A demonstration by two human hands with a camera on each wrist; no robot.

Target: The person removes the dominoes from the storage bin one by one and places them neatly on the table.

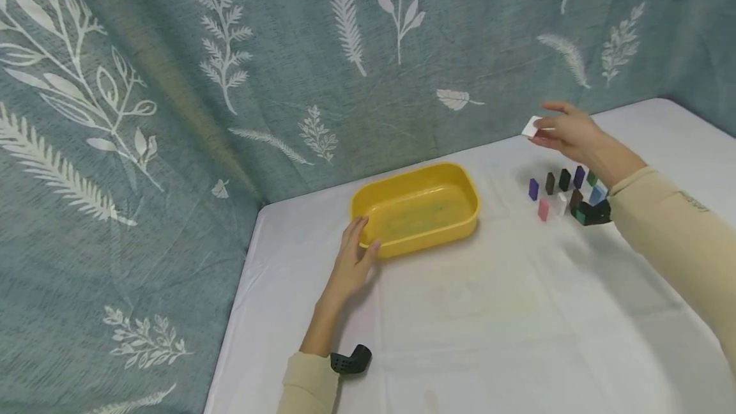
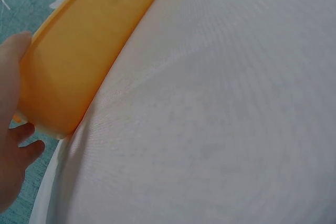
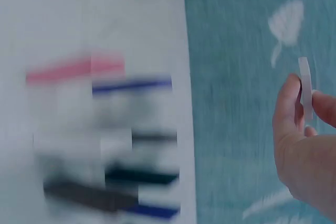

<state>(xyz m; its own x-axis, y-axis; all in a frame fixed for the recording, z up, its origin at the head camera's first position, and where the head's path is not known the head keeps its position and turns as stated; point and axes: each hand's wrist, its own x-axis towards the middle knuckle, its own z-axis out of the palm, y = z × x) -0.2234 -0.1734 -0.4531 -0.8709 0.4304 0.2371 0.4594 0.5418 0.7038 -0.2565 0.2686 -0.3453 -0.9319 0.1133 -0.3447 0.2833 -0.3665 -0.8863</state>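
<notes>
A yellow plastic tub [image 1: 420,240] with rounded corners stands on the white-covered table. My left hand [image 1: 352,265] holds its near left corner, thumb at the front wall and fingers round the left end. In the left wrist view the thumb lies on the wall of the tub [image 2: 89,51], and the other fingertips curl in by the corner. My right hand [image 1: 569,133] is raised above the back of the table and pinches a thin white tile [image 1: 530,127] between thumb and fingers. The tile [image 3: 305,87] shows edge-on in the right wrist view.
Below the right forearm several small tiles stand on edge, among them a pink tile [image 1: 543,209], a purple tile [image 1: 533,189], a white tile [image 1: 562,204] and a black tile [image 1: 565,179]. A green-blue curtain [image 1: 276,82] with white leaves hangs along the table's back and left.
</notes>
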